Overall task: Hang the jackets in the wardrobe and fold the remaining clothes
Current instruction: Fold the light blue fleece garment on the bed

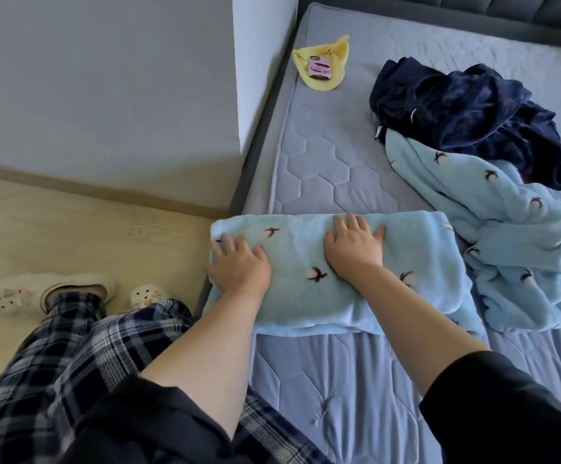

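A folded light blue fleece garment (416,262) with small dark and pink prints lies at the left edge of the bed. My left hand (238,266) presses flat on its left end, fingers spread. My right hand (354,246) lies flat on its middle, fingers apart too. Neither hand grips the cloth. To the right, a second light blue fleece piece (520,249) with the same print lies crumpled. Behind that one sits a rumpled dark navy fleece garment (463,115), partly over it.
The grey quilted mattress (326,162) fills the right side. A yellow cloth (334,61) with a pink phone (319,67) on it lies at the far left corner. A white wall corner (255,78) borders the bed. My legs and slippers (54,293) stand on the wooden floor.
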`<action>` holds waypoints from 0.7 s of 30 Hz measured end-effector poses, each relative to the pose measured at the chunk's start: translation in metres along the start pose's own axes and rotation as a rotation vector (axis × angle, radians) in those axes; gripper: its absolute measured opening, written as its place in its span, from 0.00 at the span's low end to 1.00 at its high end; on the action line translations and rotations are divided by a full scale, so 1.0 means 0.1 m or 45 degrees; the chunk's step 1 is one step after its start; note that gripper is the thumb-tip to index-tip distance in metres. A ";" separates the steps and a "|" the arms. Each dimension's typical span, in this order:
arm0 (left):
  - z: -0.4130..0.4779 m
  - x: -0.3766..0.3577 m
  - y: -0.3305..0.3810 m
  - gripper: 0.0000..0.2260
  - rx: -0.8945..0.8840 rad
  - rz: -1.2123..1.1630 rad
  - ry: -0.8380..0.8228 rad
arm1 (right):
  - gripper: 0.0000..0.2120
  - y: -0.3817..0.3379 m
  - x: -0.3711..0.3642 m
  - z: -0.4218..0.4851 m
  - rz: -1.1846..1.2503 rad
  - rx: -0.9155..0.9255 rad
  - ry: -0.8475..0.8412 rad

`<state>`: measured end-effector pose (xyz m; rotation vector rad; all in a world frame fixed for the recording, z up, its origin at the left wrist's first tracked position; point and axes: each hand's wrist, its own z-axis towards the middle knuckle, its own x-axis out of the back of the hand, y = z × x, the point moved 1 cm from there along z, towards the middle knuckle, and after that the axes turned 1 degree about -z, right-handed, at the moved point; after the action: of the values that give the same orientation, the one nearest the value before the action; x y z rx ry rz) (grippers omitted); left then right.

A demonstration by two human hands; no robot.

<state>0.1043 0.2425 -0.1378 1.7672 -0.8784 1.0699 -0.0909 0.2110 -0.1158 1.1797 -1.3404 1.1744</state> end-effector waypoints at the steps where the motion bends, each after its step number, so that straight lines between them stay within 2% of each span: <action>1: 0.00 0.04 0.09 0.23 -0.139 0.062 0.133 | 0.22 0.03 -0.04 -0.01 0.013 0.013 0.017; 3: -0.02 0.05 0.38 0.23 -0.491 0.077 0.290 | 0.24 0.08 -0.09 -0.03 0.085 0.031 0.061; 5: -0.13 -0.04 0.65 0.24 -0.762 0.073 0.259 | 0.24 0.14 -0.11 -0.05 0.193 0.070 0.094; 6: -0.20 -0.12 0.74 0.25 -0.822 0.097 0.218 | 0.23 0.19 -0.12 -0.06 0.262 0.102 0.104; 9: -0.29 -0.29 0.79 0.26 -0.831 0.193 0.199 | 0.22 0.45 -0.11 -0.11 0.452 0.168 0.128; 12: -0.30 -0.38 0.77 0.28 -0.864 0.263 0.202 | 0.23 0.75 -0.14 -0.18 0.416 0.092 0.214; 17: -0.37 -0.49 0.74 0.31 -0.851 0.303 0.169 | 0.29 1.07 -0.24 -0.21 0.169 -0.242 0.242; 21: -0.34 -0.51 0.76 0.31 -0.839 0.314 0.113 | 0.28 1.27 -0.15 -0.10 0.265 -0.638 0.006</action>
<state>0.0085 0.2514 -0.1518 1.0764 -1.2433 0.8627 -0.2160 0.2312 -0.1385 0.6889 -1.6614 0.9019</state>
